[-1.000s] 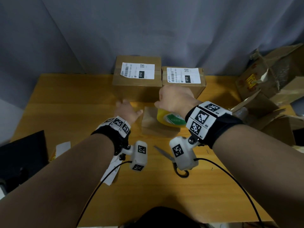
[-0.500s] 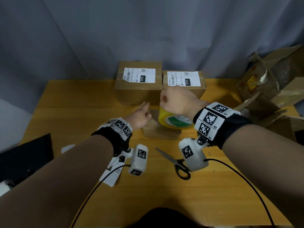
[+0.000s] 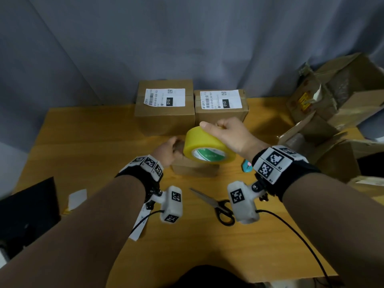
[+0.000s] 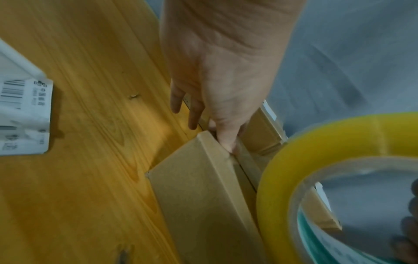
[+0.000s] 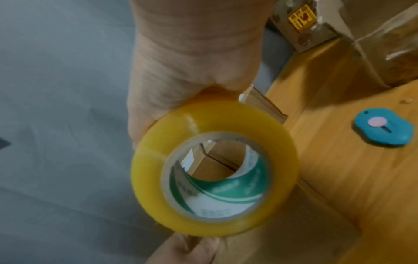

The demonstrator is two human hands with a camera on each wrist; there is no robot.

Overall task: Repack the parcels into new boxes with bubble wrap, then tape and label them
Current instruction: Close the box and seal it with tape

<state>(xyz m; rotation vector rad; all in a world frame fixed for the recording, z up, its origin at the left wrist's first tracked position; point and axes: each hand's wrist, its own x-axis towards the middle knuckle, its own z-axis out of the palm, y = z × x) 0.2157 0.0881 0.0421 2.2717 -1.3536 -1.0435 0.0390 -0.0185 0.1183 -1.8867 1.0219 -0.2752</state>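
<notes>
Right hand (image 3: 232, 135) grips the tape (image 3: 204, 147) above the small box (image 3: 195, 169) at mid-desk (image 3: 83, 142); left hand (image 3: 166, 151) fingers (image 4: 227, 141) press its far flap (seam unsealed). Best keep flaps flush, tape centred along the seam.

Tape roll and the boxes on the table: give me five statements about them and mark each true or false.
1. The right hand grips the yellow tape roll. True.
2. The scissors are held in the left hand. False: they lie on the wooden table, and the left hand rests on the small box.
3. Both boxes at the back, the left one and the right one, carry white labels. True.
4. The blue cutter sits on top of a labelled box. False: it lies on the table.
5. The small box carries a shipping label. False: none shows.
</notes>
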